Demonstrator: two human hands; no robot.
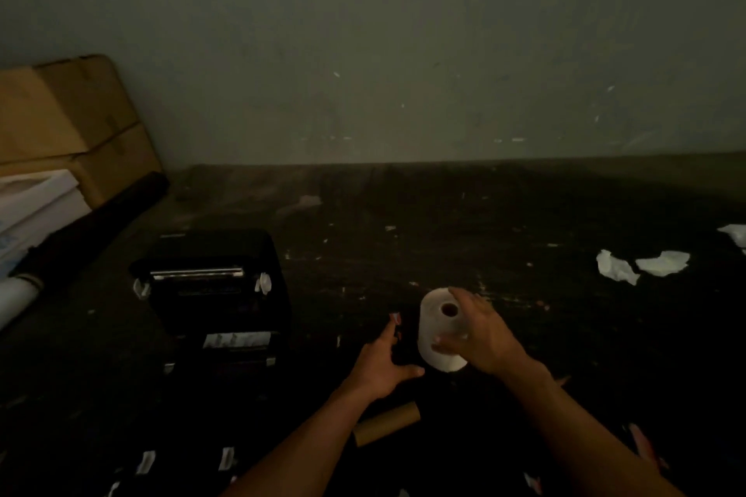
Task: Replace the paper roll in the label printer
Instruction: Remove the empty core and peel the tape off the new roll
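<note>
My right hand (480,335) is wrapped over the fresh paper roll (440,329), which stands on end on the dark table (484,222). My left hand (383,359) hovers spread just left of the roll, holding nothing. I should find the loose paper end before lifting. The label printer (214,295) sits open farther left. An empty cardboard core (387,424) lies just below my left wrist, and torn paper scraps (642,264) lie well right, out of my path.

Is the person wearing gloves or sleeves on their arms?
No. Both the left hand and the right hand are bare, with no gloves, and both forearms are bare too, no sleeves showing. No watch or rings can be made out, though the picture is dark.
</note>
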